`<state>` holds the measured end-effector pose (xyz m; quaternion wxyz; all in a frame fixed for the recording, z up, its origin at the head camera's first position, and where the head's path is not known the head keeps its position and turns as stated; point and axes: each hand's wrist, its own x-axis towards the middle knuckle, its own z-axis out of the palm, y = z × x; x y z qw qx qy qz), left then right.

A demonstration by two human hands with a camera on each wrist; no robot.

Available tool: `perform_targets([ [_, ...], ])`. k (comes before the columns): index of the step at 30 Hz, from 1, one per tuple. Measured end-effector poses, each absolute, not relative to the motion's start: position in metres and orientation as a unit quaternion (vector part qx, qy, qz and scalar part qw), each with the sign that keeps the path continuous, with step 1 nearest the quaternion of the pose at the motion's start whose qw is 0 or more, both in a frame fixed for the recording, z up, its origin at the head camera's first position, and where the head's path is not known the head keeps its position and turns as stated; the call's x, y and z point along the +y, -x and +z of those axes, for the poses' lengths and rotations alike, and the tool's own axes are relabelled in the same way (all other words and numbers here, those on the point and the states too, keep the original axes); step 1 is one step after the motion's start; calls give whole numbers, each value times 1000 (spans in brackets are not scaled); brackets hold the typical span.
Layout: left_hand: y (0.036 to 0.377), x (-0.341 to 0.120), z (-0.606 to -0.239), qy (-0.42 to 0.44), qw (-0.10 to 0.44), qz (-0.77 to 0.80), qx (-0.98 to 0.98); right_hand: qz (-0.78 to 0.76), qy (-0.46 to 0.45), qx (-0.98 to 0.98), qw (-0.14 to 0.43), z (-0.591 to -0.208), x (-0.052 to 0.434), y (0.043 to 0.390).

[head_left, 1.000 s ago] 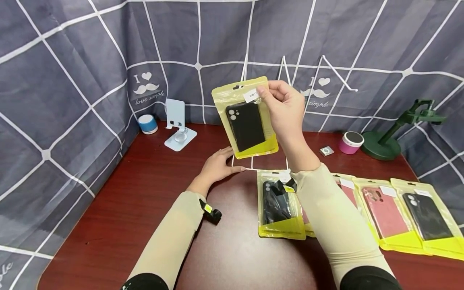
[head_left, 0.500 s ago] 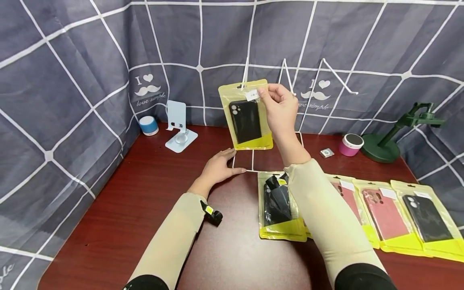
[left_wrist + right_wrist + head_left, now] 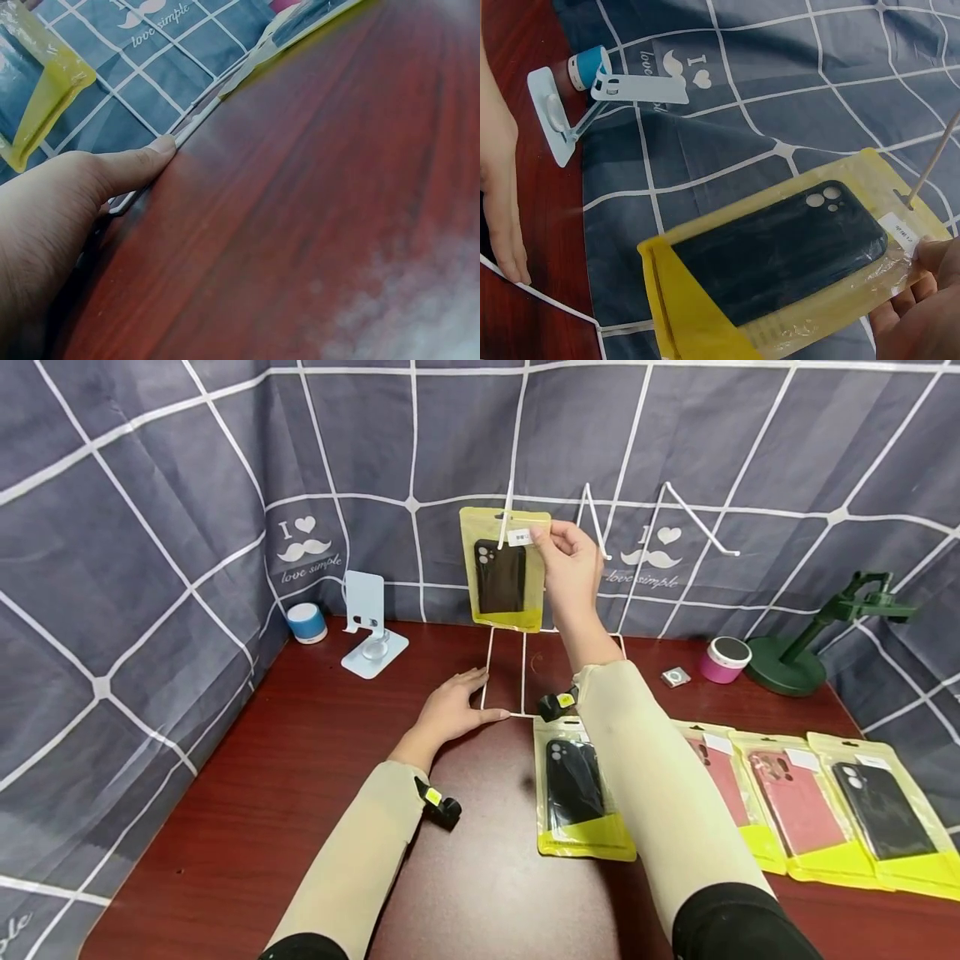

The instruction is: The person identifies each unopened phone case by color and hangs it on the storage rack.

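My right hand point(image 3: 572, 568) pinches the upper right edge of a yellow-framed clear bag point(image 3: 508, 621) by its white label. Inside the bag is a black phone case point(image 3: 780, 251). A white wire hook point(image 3: 501, 532) of a display rack runs through the bag's hang hole, its tip showing in front of the bag. My left hand point(image 3: 452, 707) rests on the table at the rack's wire base point(image 3: 523, 677), fingers straight along the left side. In the left wrist view its thumb point(image 3: 142, 165) presses on the front wire.
Another bagged black phone case point(image 3: 573, 785) lies before the rack, with several bagged cases, including a pink one point(image 3: 802, 802), to the right. More hooks point(image 3: 701, 518) stick out right. A pale blue phone stand point(image 3: 365, 602), blue speaker point(image 3: 306, 622), pink speaker point(image 3: 726, 660) and green stand point(image 3: 787, 664) stand behind.
My right hand has moved the bag away toward the rack, and the hook now passes through its hang hole. The left hand has stayed at the base.
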<state>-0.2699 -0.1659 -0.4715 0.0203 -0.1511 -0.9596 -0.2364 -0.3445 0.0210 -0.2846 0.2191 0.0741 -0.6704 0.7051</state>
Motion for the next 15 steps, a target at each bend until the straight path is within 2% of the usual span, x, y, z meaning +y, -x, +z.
perform_targets([
  [15, 269, -167, -472, 152, 25, -241, -958, 693, -58, -684, 220, -285, 23, 359],
])
